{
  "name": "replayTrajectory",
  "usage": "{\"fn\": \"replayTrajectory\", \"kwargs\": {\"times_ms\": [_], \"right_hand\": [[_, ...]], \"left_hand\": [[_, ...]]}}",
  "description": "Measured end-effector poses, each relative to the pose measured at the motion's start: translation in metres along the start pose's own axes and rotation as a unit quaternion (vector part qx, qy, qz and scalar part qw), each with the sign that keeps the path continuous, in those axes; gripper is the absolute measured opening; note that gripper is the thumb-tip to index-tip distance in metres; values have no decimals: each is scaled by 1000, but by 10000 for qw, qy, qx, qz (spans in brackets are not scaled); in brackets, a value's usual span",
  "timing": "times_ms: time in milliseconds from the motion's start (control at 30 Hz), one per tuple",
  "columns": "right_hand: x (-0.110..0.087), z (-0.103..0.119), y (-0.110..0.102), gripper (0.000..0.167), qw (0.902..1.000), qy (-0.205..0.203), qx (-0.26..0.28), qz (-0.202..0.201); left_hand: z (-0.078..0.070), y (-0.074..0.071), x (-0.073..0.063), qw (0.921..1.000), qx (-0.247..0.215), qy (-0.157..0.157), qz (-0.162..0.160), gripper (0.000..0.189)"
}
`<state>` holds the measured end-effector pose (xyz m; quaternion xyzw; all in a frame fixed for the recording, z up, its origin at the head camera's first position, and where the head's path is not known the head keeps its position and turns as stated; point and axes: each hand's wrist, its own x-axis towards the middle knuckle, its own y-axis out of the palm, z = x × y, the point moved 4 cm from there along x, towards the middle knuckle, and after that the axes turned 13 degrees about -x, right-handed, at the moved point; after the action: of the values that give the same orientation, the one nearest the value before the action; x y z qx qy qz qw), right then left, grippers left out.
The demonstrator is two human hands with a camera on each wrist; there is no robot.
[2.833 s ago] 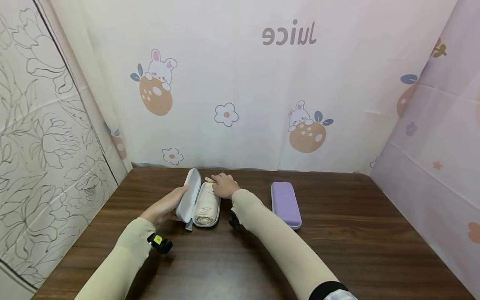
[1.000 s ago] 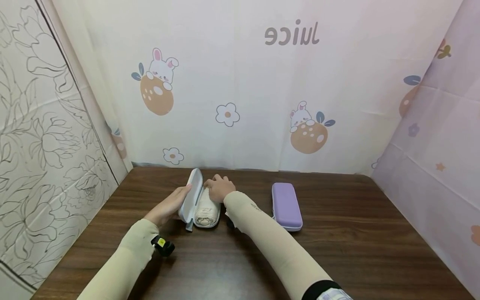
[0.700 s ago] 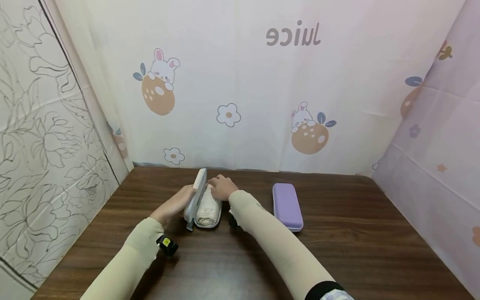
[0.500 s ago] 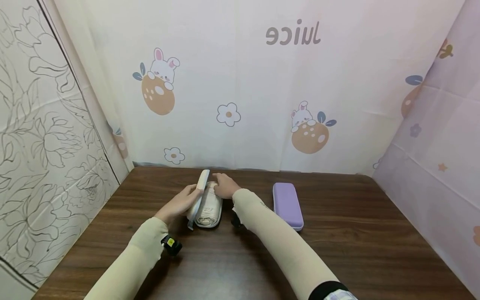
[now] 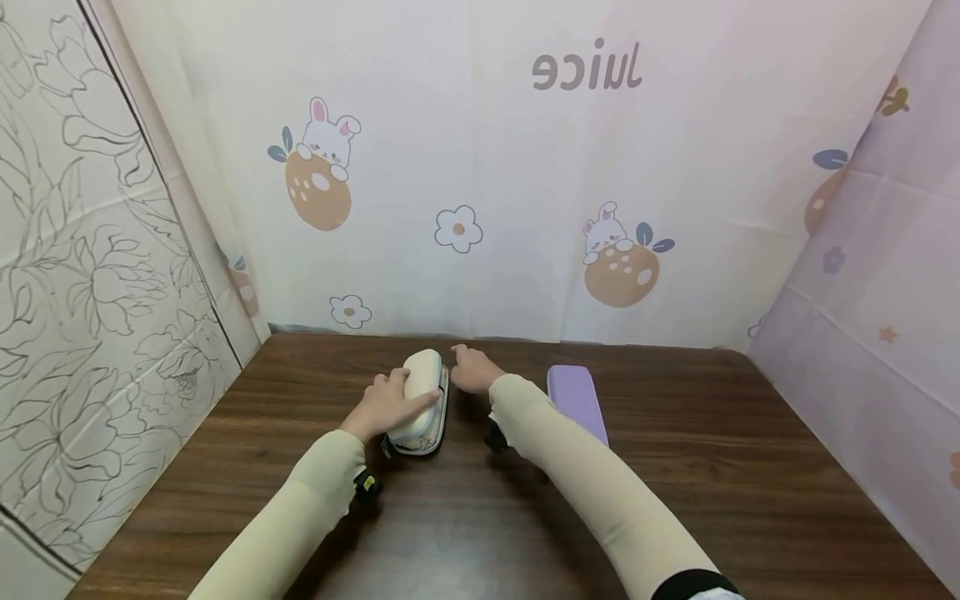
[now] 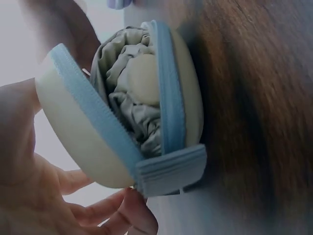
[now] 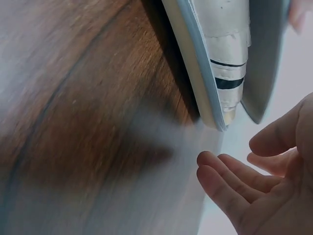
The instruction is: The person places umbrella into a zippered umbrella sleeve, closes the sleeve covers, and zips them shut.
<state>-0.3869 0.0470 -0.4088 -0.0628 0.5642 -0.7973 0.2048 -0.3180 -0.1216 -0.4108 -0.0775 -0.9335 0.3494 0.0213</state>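
Note:
A white zip case (image 5: 417,408) stands partly open on the table with its lid (image 6: 78,117) tilted over the base. Inside lies a rolled folding umbrella (image 6: 120,83), its gathered beige cloth surrounding a round cream knob. My left hand (image 5: 385,404) grips the lid, thumb across its top and fingers along the hinge side. At the near end shows a grey-blue fabric tab (image 6: 171,169). My right hand (image 5: 474,371) hovers just right of the case's far end, holding nothing. In the right wrist view its loosely bent fingers (image 7: 230,183) are apart from the case.
A closed purple case (image 5: 576,400) lies on the brown wooden table (image 5: 712,467), partly covered by the right sleeve (image 5: 592,483). Printed curtain (image 5: 510,150) hangs behind the table's back edge. Small black cameras are strapped at both wrists.
The left hand has swung the lid from upright over toward the base, covering most of the umbrella. The right hand has drawn away from the umbrella, to the right of the case.

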Motion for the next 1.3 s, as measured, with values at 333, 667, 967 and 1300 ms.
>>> {"fn": "replayTrajectory", "kwargs": {"times_ms": [333, 667, 967, 1300], "right_hand": [[-9, -8, 3, 55, 9996, 9, -188, 233], [-22, -4, 11, 53, 9963, 113, 366, 773], [-30, 2, 22, 53, 9712, 32, 1985, 1318], [-33, 4, 31, 46, 9631, 37, 2400, 1214]], "left_hand": [[-11, 14, -1, 9972, 737, 125, -82, 85], [-7, 13, 2, 9966, 743, 152, 334, 78], [3, 8, 5, 9996, 92, -43, 251, 103], [19, 10, 1, 9695, -2185, -535, 972, 74]]}}
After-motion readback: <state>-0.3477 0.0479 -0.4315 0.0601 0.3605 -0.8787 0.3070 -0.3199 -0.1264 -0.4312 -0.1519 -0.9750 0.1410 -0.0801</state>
